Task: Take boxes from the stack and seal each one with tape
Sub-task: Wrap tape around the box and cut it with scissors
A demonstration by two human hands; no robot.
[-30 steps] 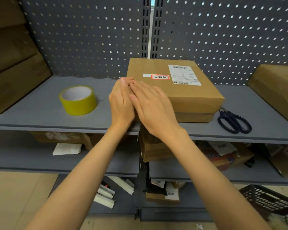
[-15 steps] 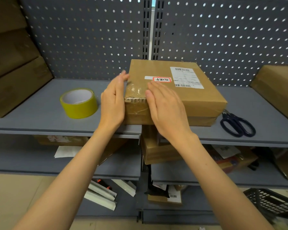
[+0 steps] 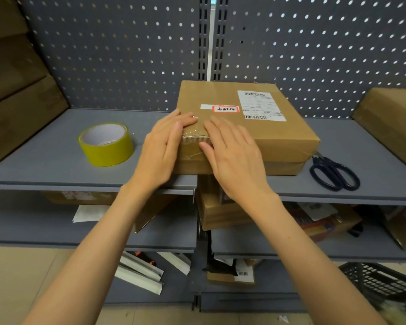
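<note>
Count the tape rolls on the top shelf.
1: a yellow tape roll lies flat on the grey shelf, left of the cardboard box. Others could hide behind the boxes.

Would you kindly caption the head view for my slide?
Both hands, left and right, press clear tape onto a cardboard box.

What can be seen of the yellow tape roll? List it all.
The yellow tape roll lies flat on the grey shelf, hole upward, showing a pale inner core and a glossy olive-yellow outer band. It sits left of the cardboard box, apart from it. No hand touches it.
</note>
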